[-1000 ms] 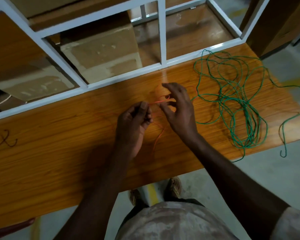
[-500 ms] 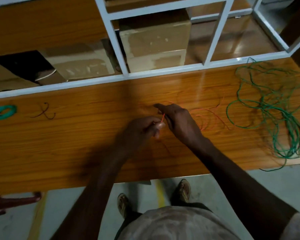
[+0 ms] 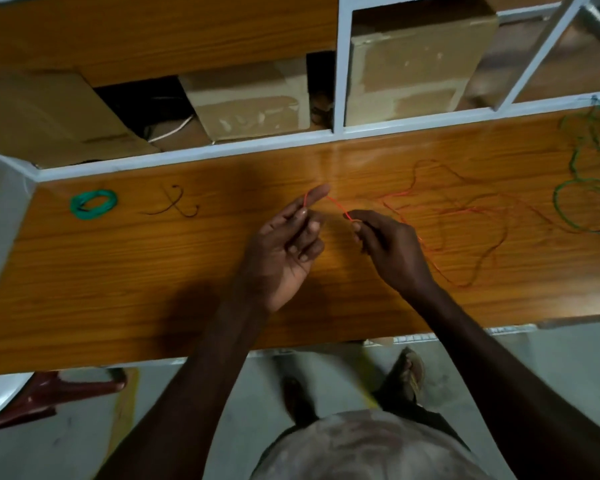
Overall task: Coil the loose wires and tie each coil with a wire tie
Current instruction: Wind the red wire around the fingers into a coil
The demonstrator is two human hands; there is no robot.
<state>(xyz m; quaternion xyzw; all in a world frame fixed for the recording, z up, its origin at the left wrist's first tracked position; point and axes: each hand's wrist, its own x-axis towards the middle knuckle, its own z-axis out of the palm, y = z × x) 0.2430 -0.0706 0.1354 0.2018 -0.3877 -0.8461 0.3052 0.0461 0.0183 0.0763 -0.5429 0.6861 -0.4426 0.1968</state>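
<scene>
Coiling is being started on the red wire, pinched between left hand and right hand mid-bench, while one green coil is lying finished near the bench's left end and green wire is waiting loose at its right end.

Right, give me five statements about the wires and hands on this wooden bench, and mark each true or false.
1. Both hands pinch the thin red wire. True: the left hand and the right hand each hold it.
2. The small coiled green wire lies to the left of the hands. True.
3. The loose green wire tangle is already coiled and tied. False: it sprawls loose at the right edge.
4. The dark wire ties are in the right hand's grip. False: they lie on the bench beside the green coil.
5. The red wire trails to the left. False: it trails right.
</scene>
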